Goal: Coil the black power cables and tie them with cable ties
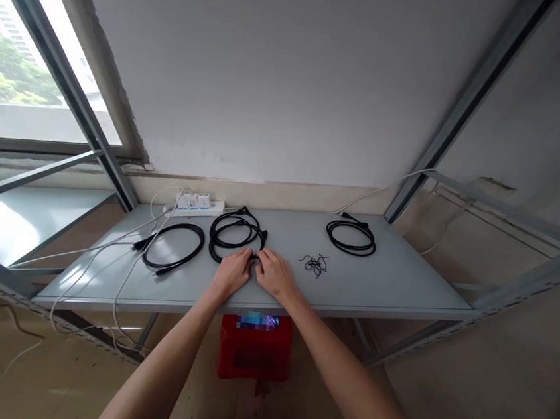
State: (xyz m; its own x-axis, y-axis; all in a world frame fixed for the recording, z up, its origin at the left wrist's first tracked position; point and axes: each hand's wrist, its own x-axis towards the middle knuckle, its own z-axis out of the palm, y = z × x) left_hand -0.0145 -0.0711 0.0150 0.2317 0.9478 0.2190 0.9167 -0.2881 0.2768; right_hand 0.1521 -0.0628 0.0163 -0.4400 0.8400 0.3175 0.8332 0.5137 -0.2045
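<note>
My left hand [234, 271] and my right hand [273, 272] meet near the front middle of the grey shelf. Both have their fingers closed on the near side of a coiled black cable [213, 234]. The fingertips nearly touch, and a short dark stretch of cable shows between them. Plugs of this cable lie at the back and right of its loops. To the right of my right hand lies a small heap of thin black twist ties [315, 264]. Left of my left hand rests a single-loop black cable [201, 244] with its plugs toward the left and front.
Another coiled black cable [350, 249] lies at the back right of the shelf [392, 288]. A white power strip [197, 209] with adapters stands at the back left, its white wires hanging over the front edge. Below is a red stool [254, 357]; metal posts flank the shelf.
</note>
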